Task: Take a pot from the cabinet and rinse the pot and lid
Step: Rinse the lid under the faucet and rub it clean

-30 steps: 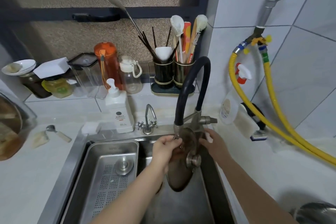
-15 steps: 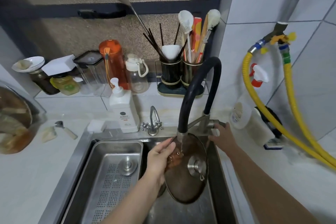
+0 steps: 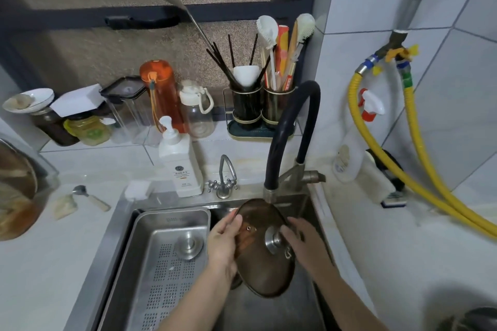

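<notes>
A brown glass lid (image 3: 258, 269) with a steel knob (image 3: 273, 239) is tilted over the right sink basin, its upper rim just under the spout end of the black faucet (image 3: 279, 137). My left hand (image 3: 223, 242) grips the lid's left rim. On the lid's right side lies my right hand (image 3: 306, 242), fingers stretched toward the knob. I cannot tell whether water is running. A round metal vessel (image 3: 476, 320), maybe the pot, shows at the bottom right corner, mostly cut off.
A perforated steel drain tray (image 3: 161, 277) with a plug fills the left basin. A white soap bottle (image 3: 178, 161) and a small tap (image 3: 224, 177) stand behind the sink. The faucet lever (image 3: 314, 176) and yellow hoses (image 3: 419, 169) are at the right.
My right hand has left the faucet lever and come down onto the lid's right side. The lid now faces up more, still held by my left hand.
</notes>
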The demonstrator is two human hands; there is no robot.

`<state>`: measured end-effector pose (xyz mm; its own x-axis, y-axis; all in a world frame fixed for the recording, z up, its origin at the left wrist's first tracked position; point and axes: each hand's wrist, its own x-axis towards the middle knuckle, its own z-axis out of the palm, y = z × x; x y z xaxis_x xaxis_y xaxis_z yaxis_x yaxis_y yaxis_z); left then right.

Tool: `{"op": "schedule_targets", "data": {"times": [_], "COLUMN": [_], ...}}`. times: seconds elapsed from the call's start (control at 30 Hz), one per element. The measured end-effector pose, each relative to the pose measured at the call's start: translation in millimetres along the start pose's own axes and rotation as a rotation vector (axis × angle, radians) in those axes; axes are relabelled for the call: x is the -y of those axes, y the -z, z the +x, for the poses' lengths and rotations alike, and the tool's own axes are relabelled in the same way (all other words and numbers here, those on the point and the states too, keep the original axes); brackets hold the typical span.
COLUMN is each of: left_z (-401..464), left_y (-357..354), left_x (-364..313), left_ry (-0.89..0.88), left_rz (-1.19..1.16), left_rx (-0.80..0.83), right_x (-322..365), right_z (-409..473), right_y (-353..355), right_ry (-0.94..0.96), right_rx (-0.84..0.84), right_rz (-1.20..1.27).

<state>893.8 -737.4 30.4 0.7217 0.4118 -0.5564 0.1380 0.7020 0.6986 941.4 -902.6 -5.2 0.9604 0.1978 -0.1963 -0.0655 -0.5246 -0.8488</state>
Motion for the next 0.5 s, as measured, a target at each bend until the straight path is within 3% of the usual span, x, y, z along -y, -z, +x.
{"op": "schedule_targets", "data": {"times": [0.37,0.5], "left_z": [-13,-14], "left_y": [43,58], "left_x": [-7,-11], "left_ry": [0.044,0.001], "left_rz": [0.022,0.203], "left_rx": [0.037,0.089], "right_x": [17,23], "right_z": [-57,-67], "right_y": [-52,-56], "right_ry": [-0.004,-0.018], "right_rx": [-0.153,-0.164], "right_rz": [-0.155,-0.121]}}
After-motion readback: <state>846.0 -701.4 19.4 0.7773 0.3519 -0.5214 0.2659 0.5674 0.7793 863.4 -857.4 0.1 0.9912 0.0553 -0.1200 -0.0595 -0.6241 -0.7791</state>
